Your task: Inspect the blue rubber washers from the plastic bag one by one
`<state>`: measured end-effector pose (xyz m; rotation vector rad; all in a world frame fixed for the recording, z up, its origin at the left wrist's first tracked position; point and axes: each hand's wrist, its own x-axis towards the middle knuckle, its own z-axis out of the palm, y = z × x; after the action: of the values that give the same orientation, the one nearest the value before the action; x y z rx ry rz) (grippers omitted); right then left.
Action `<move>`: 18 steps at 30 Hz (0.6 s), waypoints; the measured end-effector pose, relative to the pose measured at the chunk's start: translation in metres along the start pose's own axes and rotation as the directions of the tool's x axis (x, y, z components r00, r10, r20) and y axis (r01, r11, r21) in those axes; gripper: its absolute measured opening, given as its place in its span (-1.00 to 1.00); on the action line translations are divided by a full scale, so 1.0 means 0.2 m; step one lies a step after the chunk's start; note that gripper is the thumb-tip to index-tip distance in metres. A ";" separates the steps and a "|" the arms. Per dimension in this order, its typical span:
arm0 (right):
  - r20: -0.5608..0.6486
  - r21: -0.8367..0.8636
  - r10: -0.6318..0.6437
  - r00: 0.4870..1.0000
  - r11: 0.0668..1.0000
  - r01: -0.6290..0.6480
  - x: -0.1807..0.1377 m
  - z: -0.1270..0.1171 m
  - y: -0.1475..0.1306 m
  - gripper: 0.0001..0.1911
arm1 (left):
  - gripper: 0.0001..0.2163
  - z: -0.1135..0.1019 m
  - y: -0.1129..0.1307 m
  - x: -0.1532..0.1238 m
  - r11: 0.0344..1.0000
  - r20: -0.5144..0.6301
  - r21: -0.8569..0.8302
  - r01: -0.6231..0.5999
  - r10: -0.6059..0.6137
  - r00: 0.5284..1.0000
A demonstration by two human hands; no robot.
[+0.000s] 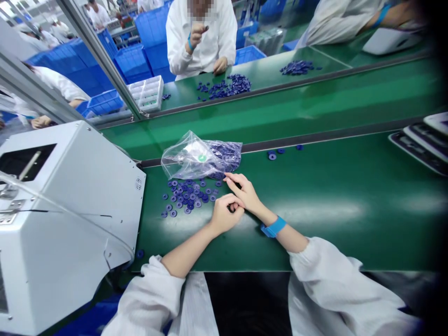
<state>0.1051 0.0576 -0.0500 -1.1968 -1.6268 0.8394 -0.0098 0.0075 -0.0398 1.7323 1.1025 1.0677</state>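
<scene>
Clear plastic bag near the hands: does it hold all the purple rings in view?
No, many purple rings lie loose on the green work surface beside the clear plastic bag.

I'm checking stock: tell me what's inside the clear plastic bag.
Blue-purple rings show at right in the bag; deeper ones are hidden. I can't tell whether the green mark is inside.

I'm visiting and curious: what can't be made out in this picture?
All in the head view:
What the bare left hand holds, if anything: its curled shape hides it.
How many purple, holed discs fill the clear plastic bag: they overlap behind creased plastic.
Any writing on the white label with a round green mark: too small, blurred.
The rest of the white, boxy machine: cut off by the left edge.
</scene>
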 end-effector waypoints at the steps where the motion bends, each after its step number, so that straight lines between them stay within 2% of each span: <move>1: -0.014 0.009 0.013 1.000 1.000 -0.012 0.00 0.00 0.01 -0.61 | -0.88 0.00 0.01 0.01 1.000 0.002 0.027 0.007 -0.007 1.000; 4: -0.061 0.047 0.061 0.996 0.997 -0.058 0.00 0.01 0.04 -0.61 | -0.88 -0.05 0.05 0.05 0.993 0.034 0.112 0.043 -0.047 0.998; 7: -0.094 0.083 0.099 0.991 0.992 -0.091 0.00 0.01 0.08 -0.60 | -0.85 -0.19 0.13 0.15 0.983 0.196 0.168 0.069 -0.102 0.975; 11: -0.122 0.101 0.110 0.986 0.990 -0.098 0.00 0.02 0.10 -0.60 | -0.80 -0.51 0.36 0.28 0.976 0.523 0.216 0.017 -0.130 0.842; 13: -0.123 0.098 0.112 0.986 0.990 -0.100 0.00 0.02 0.10 -0.61 | -0.81 -0.69 0.49 0.32 0.968 0.625 0.251 0.008 -0.168 0.762; 14: -0.120 0.094 0.114 0.986 0.990 -0.103 0.00 0.01 0.10 -0.61 | -0.79 -0.77 0.55 0.33 0.951 0.652 0.308 0.026 -0.230 0.723; 15: -0.116 0.089 0.116 0.987 0.990 -0.106 0.00 0.01 0.09 -0.61 | -0.77 -0.84 0.59 0.34 0.944 0.638 0.327 0.050 -0.259 0.725; 16: -0.112 0.084 0.117 0.987 0.991 -0.108 0.01 0.01 0.09 -0.61 | -0.76 -0.90 0.61 0.35 0.948 0.596 0.314 0.059 -0.245 0.765; 18: -0.107 0.074 0.120 0.987 0.991 -0.112 0.01 0.01 0.08 -0.62 | -0.75 -0.98 0.60 0.39 0.944 0.422 0.312 0.110 -0.241 0.874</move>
<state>0.1089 0.0635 -0.0641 -1.2774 -1.4391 0.8784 -0.1417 0.0803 0.1507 1.9260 1.1130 0.3657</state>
